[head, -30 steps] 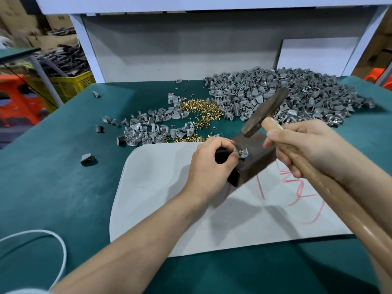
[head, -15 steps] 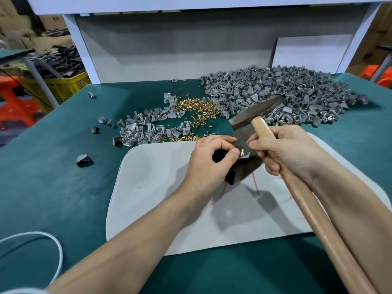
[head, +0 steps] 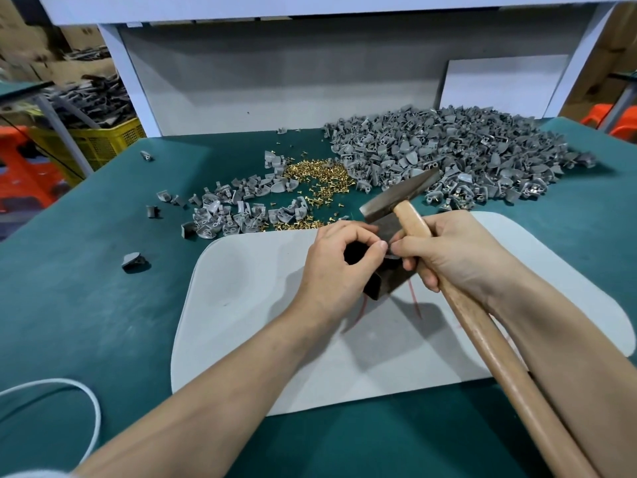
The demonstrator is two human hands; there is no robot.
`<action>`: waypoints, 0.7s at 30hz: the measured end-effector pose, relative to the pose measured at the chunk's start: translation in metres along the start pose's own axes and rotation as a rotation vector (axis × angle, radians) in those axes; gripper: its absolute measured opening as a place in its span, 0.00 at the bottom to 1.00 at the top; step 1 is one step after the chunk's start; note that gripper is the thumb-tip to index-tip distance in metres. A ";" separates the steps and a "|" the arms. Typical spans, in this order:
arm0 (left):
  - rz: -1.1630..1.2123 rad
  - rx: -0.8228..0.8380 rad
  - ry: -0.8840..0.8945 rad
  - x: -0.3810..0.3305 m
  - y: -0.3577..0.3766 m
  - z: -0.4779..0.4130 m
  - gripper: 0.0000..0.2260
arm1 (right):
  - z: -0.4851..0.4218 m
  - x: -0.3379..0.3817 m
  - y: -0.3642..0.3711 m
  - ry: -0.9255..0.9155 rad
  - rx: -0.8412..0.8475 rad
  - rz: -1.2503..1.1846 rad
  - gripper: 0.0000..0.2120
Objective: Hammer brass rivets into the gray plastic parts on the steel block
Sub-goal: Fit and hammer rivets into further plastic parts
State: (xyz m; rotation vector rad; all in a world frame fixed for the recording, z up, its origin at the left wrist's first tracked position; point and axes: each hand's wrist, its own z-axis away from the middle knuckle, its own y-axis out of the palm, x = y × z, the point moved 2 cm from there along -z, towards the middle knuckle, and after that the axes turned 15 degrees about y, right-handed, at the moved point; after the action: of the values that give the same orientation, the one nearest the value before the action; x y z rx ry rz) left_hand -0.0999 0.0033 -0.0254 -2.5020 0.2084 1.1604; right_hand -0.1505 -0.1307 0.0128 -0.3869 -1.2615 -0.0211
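Steel block (head: 383, 288): stands on the white mat (head: 241, 305), between the two hands. Only its dark lower corner and a little of its top can be seen.
Gray plastic part on the block: hidden behind the fingertips. I cannot tell if a rivet sits in it.
Left hand (head: 339, 267): thumb and forefinger are curled round the top end of the block, and the thumb tip meets the right forefinger.
Right hand (head: 455, 250): wrapped round the handle of the hammer (head: 400, 196), just under the head. The head is tilted, close above the block.
Handling: the block is probably heavy and stiff, so it should stay in place under blows. The part looks light and small and may jump away, so it is best pinched by its edges, with the fingers beside the rivet.
Supplies: brass rivets (head: 320, 177) lie behind the mat, between a small heap of gray parts (head: 234, 212) and a large heap (head: 448, 150).
Table (head: 86, 270): green, with a white cable (head: 90, 400) at the near left.
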 end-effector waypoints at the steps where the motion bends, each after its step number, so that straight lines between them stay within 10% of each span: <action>1: 0.000 0.002 -0.001 0.000 0.000 0.000 0.06 | 0.000 0.000 0.000 -0.004 -0.004 0.005 0.02; 21: -0.005 0.034 0.047 0.000 0.001 -0.001 0.05 | -0.002 -0.002 -0.002 -0.002 -0.043 0.003 0.07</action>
State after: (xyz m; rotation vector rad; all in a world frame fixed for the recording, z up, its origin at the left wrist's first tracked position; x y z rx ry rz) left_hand -0.0996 0.0025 -0.0252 -2.5003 0.2323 1.0884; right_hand -0.1502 -0.1339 0.0109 -0.4264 -1.2635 -0.0451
